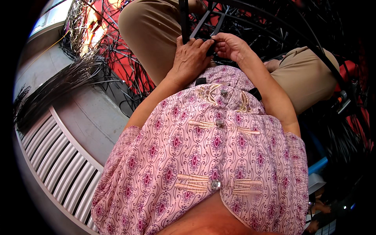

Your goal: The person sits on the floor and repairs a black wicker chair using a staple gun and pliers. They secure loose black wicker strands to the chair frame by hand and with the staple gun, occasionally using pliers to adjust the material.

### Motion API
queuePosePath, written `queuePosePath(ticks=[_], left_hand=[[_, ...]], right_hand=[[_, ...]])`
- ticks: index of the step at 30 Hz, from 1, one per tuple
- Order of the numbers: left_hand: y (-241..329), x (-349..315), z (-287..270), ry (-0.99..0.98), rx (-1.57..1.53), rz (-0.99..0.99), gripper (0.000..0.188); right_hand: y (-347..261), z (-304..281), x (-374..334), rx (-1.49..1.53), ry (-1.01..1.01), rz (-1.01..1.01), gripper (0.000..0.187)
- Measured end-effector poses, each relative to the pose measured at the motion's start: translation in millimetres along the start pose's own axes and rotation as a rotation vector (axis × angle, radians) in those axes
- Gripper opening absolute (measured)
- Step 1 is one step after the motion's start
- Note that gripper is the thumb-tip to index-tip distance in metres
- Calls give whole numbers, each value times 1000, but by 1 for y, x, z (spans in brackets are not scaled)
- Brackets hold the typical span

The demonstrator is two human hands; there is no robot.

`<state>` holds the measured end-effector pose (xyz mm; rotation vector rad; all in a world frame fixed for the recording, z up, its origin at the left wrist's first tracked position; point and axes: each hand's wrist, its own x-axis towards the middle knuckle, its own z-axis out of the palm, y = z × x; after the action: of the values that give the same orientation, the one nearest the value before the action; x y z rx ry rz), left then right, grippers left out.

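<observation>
Both my hands meet above my lap at black flat plastic strips (203,21) that cross each other like an open weave. My left hand (190,58) rests back up, its fingers bent over the edge of the strips and holding them. An upright strip (184,19) rises just beyond its index finger. Close beside it, my right hand (232,46) is closed, thumb and index finger pinching a black strip near the left fingertips. The other right fingers curl inward. The undersides of the strips and part of the pinch are hidden.
Long black strips (266,29) arch across the far right. Loose strips lie tangled over a red surface (131,66). At left, a bundle of thin black strips (58,88) lies by a grey slatted metal rack (58,164). My bent knees (147,35) flank the work.
</observation>
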<state>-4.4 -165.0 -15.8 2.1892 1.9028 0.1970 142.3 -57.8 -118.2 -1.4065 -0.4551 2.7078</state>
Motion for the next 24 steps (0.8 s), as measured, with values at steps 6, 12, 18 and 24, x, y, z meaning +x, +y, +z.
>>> queuePosePath(ticks=[6,12,18,24], left_hand=[[1,3,1,-67,42,-42,55],[1,2,2,-82,52,-52,55],[1,2,2,-67,37,-41,54],[0,3,1,-82,8,-54,56]], right_hand=[[2,-1,6,60,-48,23,13],[2,-1,7,83,-51,34,13],[0,-1,4,79,-64,47,13],[0,-3,5,64,-65,53,18]])
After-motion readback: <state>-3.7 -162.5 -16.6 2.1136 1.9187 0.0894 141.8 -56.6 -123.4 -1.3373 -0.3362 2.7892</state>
